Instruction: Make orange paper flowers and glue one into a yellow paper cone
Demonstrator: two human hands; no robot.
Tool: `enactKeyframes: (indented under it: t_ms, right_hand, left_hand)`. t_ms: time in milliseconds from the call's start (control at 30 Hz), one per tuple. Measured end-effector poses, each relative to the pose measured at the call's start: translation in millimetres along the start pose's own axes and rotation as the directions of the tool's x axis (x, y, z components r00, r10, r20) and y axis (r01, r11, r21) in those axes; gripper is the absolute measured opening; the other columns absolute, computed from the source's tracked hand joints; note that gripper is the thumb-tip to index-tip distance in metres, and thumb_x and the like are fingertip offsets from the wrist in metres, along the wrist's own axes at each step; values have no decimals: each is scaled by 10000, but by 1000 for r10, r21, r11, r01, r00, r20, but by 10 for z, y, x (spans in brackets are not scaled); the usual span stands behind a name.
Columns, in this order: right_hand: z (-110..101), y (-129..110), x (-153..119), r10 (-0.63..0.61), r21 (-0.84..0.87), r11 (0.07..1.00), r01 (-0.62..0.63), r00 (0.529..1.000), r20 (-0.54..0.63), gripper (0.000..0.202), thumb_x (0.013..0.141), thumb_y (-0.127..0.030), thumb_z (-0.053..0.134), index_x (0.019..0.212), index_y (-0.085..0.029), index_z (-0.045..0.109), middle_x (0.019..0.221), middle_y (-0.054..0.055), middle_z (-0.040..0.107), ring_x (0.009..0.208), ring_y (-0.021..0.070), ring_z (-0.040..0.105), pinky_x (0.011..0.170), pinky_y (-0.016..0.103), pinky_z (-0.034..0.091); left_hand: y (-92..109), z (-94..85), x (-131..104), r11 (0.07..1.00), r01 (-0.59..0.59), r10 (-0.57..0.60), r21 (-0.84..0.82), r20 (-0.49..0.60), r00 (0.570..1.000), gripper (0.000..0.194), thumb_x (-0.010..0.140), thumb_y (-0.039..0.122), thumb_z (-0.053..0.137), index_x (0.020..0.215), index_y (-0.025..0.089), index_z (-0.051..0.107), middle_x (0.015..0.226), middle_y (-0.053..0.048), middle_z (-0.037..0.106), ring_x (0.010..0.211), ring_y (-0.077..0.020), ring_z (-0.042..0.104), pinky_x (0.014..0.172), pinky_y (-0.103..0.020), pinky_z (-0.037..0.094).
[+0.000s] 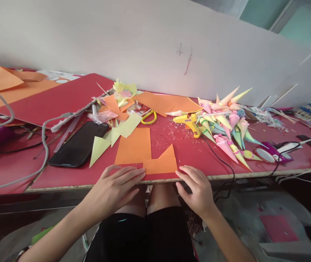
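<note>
A folded piece of orange paper [159, 166] lies flat near the front edge of the red table, with a pointed flap rising at its upper right. My left hand [121, 183] rests on the table edge, fingers stretched out, its fingertips at the paper's left edge. On the other side, my right hand [196, 185] has its fingers apart, and the fingertips touch or nearly touch the paper's right edge. Neither hand grips anything. Just behind the folded piece, and partly under it, is a larger orange sheet [133, 143].
A black phone [79, 145] and pale green paper pieces [99, 147] lie left. Behind are yellow-handled scissors [149, 117]. To the right sit a yellow glue gun [189, 123], its cord [221, 158] hanging over the edge, and a heap of paper cones [226, 125].
</note>
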State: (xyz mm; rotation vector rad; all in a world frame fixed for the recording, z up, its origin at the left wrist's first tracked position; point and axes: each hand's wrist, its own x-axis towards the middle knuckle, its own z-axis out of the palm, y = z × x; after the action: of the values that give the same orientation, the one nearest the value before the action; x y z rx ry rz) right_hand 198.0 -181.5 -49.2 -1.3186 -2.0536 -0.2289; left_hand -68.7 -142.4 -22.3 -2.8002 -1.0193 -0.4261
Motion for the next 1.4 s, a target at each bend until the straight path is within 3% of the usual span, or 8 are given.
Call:
enactKeyframes:
  t_ms: [200, 367, 500, 667, 833, 1000, 1167, 1400]
  right_hand:
    - [-109, 18, 121, 108, 41, 993, -108, 994, -4, 193, 808, -191, 457, 875, -197, 637, 959, 80, 641, 904, 196, 591, 807, 361, 476]
    - [-68, -89, 473, 26, 118, 992, -49, 982, 189, 393, 814, -219, 455, 1207, -224, 459, 1155, 80, 563, 1116, 204, 489, 980, 427, 355]
    - [13, -83, 757, 7, 106, 992, -69, 868, 497, 466, 800, -256, 511, 1251, -235, 397, 1188, 89, 538, 1128, 210, 481, 1006, 522, 235]
    - [22, -26, 963, -2, 156, 979, -130, 762, 647, 366, 745, -191, 590, 1105, -189, 522, 1091, 93, 596, 1051, 227, 521, 880, 434, 361]
    - [-79, 31, 999, -123, 223, 975, -10, 812, 571, 224, 778, -84, 483, 899, -221, 613, 930, 14, 631, 937, 162, 566, 960, 500, 239]
    - [-132, 207, 956, -129, 203, 978, 44, 894, 429, 272, 745, -56, 473, 755, -248, 666, 1125, 20, 532, 1083, 188, 458, 980, 474, 253]
    - [-12, 470, 919, 36, 367, 915, -166, 941, 336, 326, 761, -79, 383, 763, -220, 677, 1150, 42, 496, 1093, 169, 449, 943, 373, 346]
    - [122, 488, 923, 383, 543, 593, -594, 802, 459, 233, 767, -363, 448, 780, -173, 582, 676, -5, 576, 602, 125, 525, 599, 248, 416]
  left_hand:
    - [14, -55, 49, 1000, 6, -6, -19, 25, 1000, 310, 854, 250, 411, 1129, 262, 555, 1105, -25, 630, 954, -196, 581, 832, -360, 389]
    - [39, -66, 86, 999, 16, -14, -37, 58, 998, 319, 857, 259, 395, 1137, 247, 548, 1119, -45, 617, 965, -206, 564, 837, -376, 382]
    - [32, -61, 110, 991, 89, -77, -102, 113, 991, 329, 853, 257, 389, 1150, 268, 530, 1176, -43, 579, 994, -213, 545, 850, -401, 373]
    - [20, -100, 185, 959, 208, -195, -193, 83, 977, 329, 854, 271, 376, 1151, 262, 517, 1160, -64, 571, 1019, -212, 532, 903, -437, 342]
    - [38, -193, 371, 915, 267, -294, -301, -46, 955, 332, 874, 298, 345, 1160, 197, 482, 1155, -87, 541, 1081, -199, 488, 905, -381, 378]
    - [142, -109, 646, 954, 139, -137, -267, 23, 990, 319, 885, 265, 334, 1141, 173, 501, 1117, -91, 538, 1025, -194, 507, 870, -345, 417]
    - [263, 83, 918, 978, 181, -161, -106, 171, 972, 294, 840, 254, 434, 1078, 127, 550, 1015, -115, 540, 949, -230, 528, 834, -372, 433]
    - [273, 194, 1059, 968, 223, -203, -111, 170, 964, 379, 815, 327, 471, 1126, 113, 510, 1007, -117, 514, 949, -232, 509, 834, -353, 423]
